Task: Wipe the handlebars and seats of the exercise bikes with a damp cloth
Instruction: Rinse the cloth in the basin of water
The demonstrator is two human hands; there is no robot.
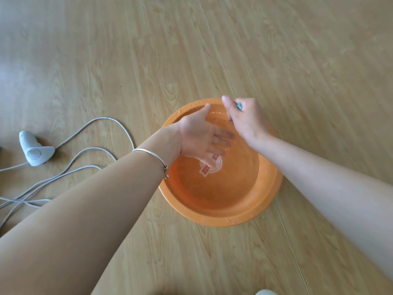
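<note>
An orange plastic basin [265,201] with water in it stands on the wooden floor. My left hand [204,137] hovers over the basin with its fingers straight and spread, palm turned sideways, holding nothing. My right hand [246,119] is above the basin's far rim, fingers curled into a fist round a small teal cloth [239,106]; only a bit of the cloth peeks out between the fingers. A silver bangle [152,157] sits on my left wrist. No exercise bike is in view.
A white handheld device [34,149] lies on the floor at the left, with grey cables [89,150] looping from it toward the basin's left side. Light wood flooring [297,50] surrounds the basin. A pale shoe tip [265,292] shows at the bottom edge.
</note>
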